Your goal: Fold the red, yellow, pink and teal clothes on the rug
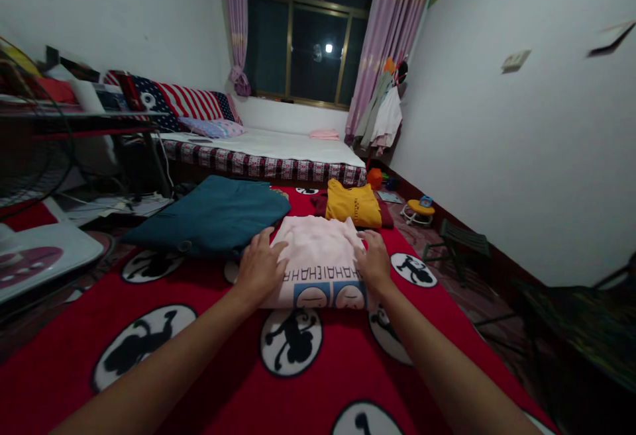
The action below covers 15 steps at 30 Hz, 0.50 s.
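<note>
A folded pale pink shirt point(320, 256) with printed letters and two cartoon faces lies on the red blanket point(209, 369). My left hand point(261, 266) rests flat on its left edge, fingers spread. On the shirt's right edge lies my right hand point(373, 261), its fingers also stretched out. Neither hand holds anything.
A folded teal garment point(213, 216) lies to the left of the shirt, a yellow shirt point(352, 204) over a dark red one behind it. Beyond is a bed point(278, 147) under a dark window. A fan point(24, 150) stands at left, a small green stool point(460, 240) at right.
</note>
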### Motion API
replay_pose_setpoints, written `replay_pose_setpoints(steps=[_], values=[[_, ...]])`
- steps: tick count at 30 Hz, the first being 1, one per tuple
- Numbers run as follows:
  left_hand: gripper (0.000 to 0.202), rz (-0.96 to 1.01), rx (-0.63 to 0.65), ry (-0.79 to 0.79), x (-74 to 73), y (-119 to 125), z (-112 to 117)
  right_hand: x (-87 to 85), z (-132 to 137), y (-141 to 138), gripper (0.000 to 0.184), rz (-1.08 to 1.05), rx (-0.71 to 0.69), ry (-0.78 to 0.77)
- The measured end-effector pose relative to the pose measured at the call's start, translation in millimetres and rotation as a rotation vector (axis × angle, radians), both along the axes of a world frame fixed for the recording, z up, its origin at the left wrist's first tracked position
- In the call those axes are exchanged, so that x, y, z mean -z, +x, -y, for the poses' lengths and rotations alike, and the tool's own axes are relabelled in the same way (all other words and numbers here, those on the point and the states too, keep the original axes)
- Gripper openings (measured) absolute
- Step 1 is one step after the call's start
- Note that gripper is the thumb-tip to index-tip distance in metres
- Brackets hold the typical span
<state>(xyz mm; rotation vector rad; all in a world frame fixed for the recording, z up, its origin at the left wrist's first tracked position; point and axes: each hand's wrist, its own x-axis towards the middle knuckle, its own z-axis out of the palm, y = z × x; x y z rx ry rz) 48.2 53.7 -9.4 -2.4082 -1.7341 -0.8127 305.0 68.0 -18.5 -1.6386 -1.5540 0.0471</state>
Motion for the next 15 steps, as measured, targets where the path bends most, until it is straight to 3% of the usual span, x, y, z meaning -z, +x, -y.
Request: replay_pose_setpoints(steps=[2,5,9,12,15], values=[[0.044,-0.050,0.127,0.004,-3.9,19,-4,-3.3,-2,-16,0.039,0.157,-0.157,0.085],[0.055,-0.114,0.244,-0.167,7.9,51,-25,1.7,-19,-35,0.046,0.358,-0.347,-0.111],[0.057,-0.153,0.211,-0.236,31.0,67,-77,20.5,-61,-28,0.055,0.507,-0.253,-0.443],[0.056,-0.083,0.152,-0.198,37.7,64,-111,28.7,-86,-12,0.060,0.547,-0.204,-0.490],[0.058,0.005,0.084,-0.177,39.8,59,-131,30.9,-96,-3,0.060,0.520,-0.148,-0.489]])
